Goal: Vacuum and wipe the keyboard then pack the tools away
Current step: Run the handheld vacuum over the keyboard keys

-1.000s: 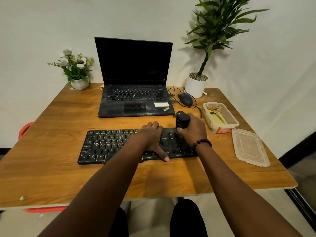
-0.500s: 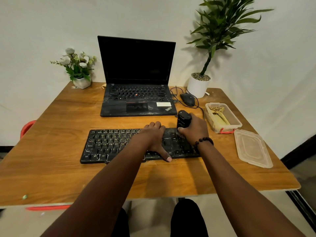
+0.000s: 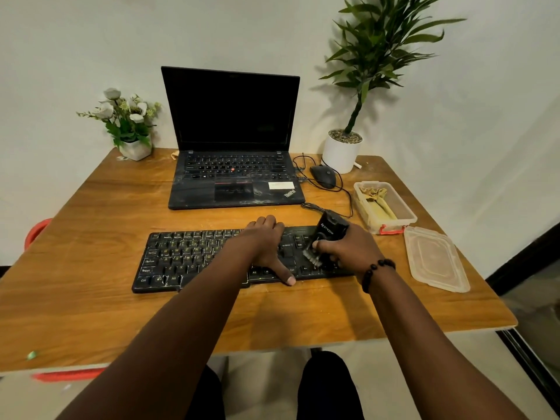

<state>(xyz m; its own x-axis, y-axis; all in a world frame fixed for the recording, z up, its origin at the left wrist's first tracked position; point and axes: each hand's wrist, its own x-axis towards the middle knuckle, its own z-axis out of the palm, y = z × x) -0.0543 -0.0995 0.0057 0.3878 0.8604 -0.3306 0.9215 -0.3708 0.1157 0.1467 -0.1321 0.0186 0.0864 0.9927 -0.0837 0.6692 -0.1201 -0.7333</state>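
The wooden table [image 3: 91, 225] carries the black keyboard [image 3: 188, 259] lengthwise along its near edge. The left hand [image 3: 266, 241] presses flat on the keys mid-board; the right hand [image 3: 348, 250] grips the small vacuum [image 3: 331, 230] at the keyboard's right end, unswept keys lying leftward. Since a second ago the vacuum has tilted, baring its bristles

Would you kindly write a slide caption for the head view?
Right hand brushes a mini vacuum over the keyboard while the left hand steadies it.
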